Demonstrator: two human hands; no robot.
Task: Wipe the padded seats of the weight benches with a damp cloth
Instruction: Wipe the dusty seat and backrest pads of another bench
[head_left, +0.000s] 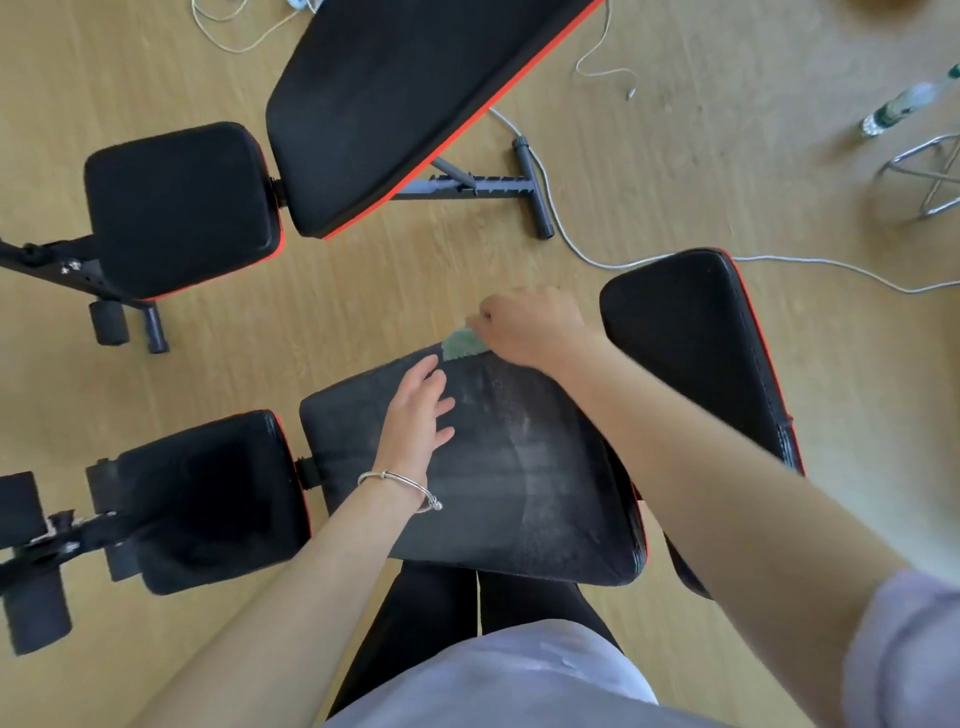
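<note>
Fingers (441, 405) of the left hand (415, 415) lie straight and spread, flat on the near pad (519, 493). Those of the right hand (530, 327) are curled round the cloth.

- Second bench (384, 104): beyond the near pad's far edge, well apart.
- Near pad: pale streaks across its surface.
- Raised pad (691, 338): just right of the near pad.
- Small pad (208, 499): just left of the near pad.
- Green cloth (462, 345): bunched at the near pad's far edge, touching it.

Assessment: wiping of the near pad is in hand, with the stroke at its far limit. The next move calls for drawing the cloth back toward the near edge under even pressure while the left hand steadies the pad. The streaked patches need overlapping passes. The neighbouring pads and second bench appear outstanding.
</note>
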